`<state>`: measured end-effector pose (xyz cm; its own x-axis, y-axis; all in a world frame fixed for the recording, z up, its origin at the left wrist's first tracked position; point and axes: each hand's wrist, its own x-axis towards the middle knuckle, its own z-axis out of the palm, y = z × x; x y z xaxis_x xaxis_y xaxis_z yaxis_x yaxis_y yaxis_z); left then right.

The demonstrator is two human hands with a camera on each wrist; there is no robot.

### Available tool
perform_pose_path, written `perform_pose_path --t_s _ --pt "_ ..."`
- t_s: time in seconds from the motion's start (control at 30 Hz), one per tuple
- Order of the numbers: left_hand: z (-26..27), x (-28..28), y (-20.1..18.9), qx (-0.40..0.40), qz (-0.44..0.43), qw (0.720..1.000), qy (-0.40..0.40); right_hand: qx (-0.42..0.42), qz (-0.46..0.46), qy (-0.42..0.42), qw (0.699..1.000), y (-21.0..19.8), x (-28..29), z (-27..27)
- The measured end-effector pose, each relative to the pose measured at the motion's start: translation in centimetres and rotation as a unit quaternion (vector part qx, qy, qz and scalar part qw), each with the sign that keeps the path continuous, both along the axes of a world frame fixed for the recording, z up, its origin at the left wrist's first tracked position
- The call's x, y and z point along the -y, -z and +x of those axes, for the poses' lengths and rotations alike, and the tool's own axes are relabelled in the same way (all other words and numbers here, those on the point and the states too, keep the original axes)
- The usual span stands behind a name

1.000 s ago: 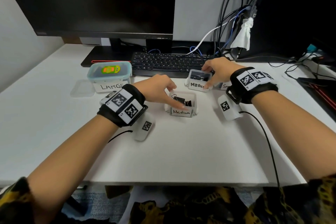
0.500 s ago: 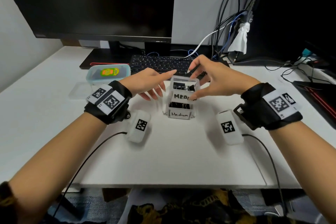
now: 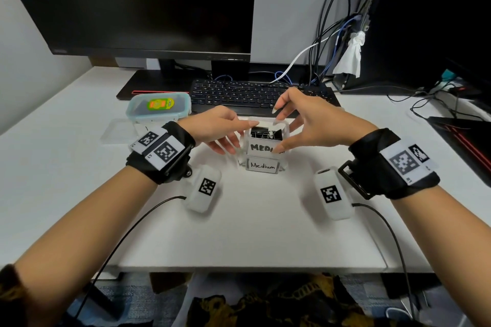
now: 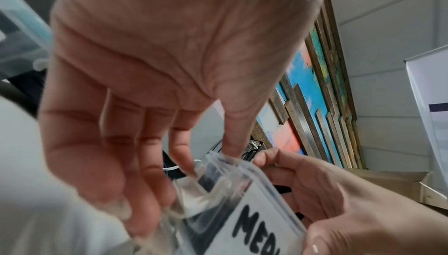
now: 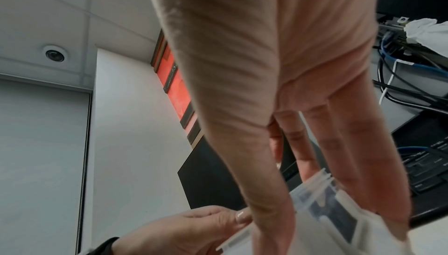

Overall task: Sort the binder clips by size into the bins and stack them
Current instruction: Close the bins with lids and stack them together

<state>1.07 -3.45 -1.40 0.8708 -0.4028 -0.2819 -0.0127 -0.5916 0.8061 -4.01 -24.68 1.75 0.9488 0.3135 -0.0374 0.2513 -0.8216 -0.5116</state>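
- Two clear bins are seen stacked at the middle of the white desk (image 3: 79, 194): the top bin (image 3: 265, 147) carries a label in thick black capitals reading "MEDI", the rest being covered by a thumb; the bottom bin (image 3: 263, 166) carries a handwritten label reading "Medium".
- Black clips (image 3: 265, 133) are seen inside the top bin; their number cannot be told, and the contents of the bottom bin are hidden.
- The top bin is held by the right hand (image 3: 313, 125), with the thumb pressed on the label side and the fingers curved over the far rim.
- The left side of the top bin is touched by the left hand (image 3: 215, 130), its thumb laid on the rim and its fingers loosely extended beside the wall.
- A lidded tub (image 3: 159, 109) with a yellow-green sticker is placed at the back left; the sticker's writing cannot be read. A clear lid (image 3: 117, 133) lies flat just beside it.
- One keyboard (image 3: 239, 95) and one dark monitor (image 3: 146, 2) are seen behind the bins.
- Two wristbands bearing square black-and-white codes are worn, one on each wrist, and one white coded module hangs below each.
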Motion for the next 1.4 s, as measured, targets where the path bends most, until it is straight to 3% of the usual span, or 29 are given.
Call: perform_pose_path --t_s 0.2,0.37,0.53,0.77,0.87,1.07,1.23,1.4 --pt "-0.4 0.1 0.0 -0.003 -0.018 1.000 -0.022 -0.030 0.087 0.040 0.995 0.6 0.6 -0.1" --pt "-0.8 0.4 0.1 -0.023 -0.048 0.998 -0.032 -0.118 0.154 0.139 0.971 1.5 1.4 -0.1" --pt "-0.4 0.2 0.0 -0.029 -0.043 0.998 -0.028 -0.238 0.192 0.133 0.943 3.1 1.4 0.2" --pt "0.0 0.2 0.0 -0.053 -0.033 0.997 -0.036 -0.304 0.242 0.184 0.903 4.3 1.6 1.3" --pt "0.2 -0.2 0.1 -0.066 -0.026 0.997 -0.023 -0.313 0.264 0.187 0.893 4.1 1.5 1.4" --pt "0.1 0.2 -0.2 -0.109 -0.053 0.993 -0.003 -0.269 0.203 0.178 0.925 3.6 1.1 1.7" --pt "0.3 0.0 0.0 -0.161 -0.059 0.985 -0.010 -0.319 0.229 0.174 0.903 2.6 1.1 1.6" --pt "0.2 0.1 0.1 -0.152 -0.036 0.987 -0.030 -0.334 0.271 0.191 0.882 2.7 1.3 0.9"
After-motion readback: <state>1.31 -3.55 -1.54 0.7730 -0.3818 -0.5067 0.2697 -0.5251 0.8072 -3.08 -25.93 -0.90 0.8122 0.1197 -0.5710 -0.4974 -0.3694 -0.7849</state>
